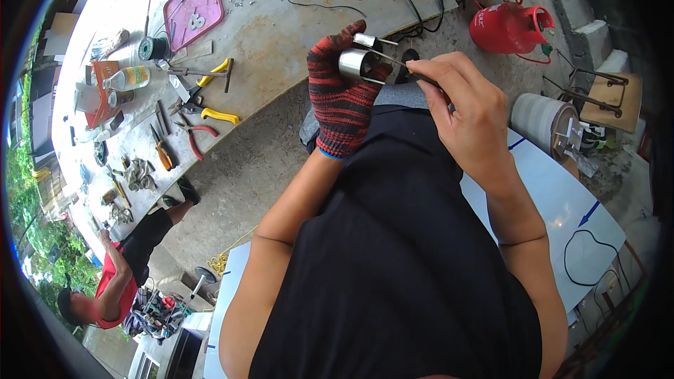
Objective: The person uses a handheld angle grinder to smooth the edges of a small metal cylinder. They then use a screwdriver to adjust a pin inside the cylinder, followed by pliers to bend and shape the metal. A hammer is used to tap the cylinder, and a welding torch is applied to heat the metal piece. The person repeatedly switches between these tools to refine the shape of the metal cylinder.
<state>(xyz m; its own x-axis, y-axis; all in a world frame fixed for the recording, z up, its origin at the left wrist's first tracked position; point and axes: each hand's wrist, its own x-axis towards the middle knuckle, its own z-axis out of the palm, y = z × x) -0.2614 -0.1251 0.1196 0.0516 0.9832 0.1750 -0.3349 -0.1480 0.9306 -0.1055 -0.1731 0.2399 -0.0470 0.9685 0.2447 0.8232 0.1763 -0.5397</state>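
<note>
My left hand (pixel 340 102), in a red-and-black striped knit glove, is closed around a shiny curved metal piece (pixel 350 64). The piece has a rounded band and narrow prongs that stick out to the right. Bare, my right hand (pixel 469 109) pinches a thin dark metal rod (pixel 397 62) between thumb and fingers. The rod's far end reaches the metal piece beside the gloved fingers; whether it touches is too small to tell. Both hands are held in front of my dark shirt, near the table's edge.
The worktable (pixel 270 63) carries yellow-handled pliers (pixel 219 116), red-handled pliers (pixel 199 133), a pink tray (pixel 220 1) and a plastic bottle (pixel 130 78). A red gas cylinder (pixel 502 28) stands at the right. Another person (pixel 116 281) in a red shirt is at the far left.
</note>
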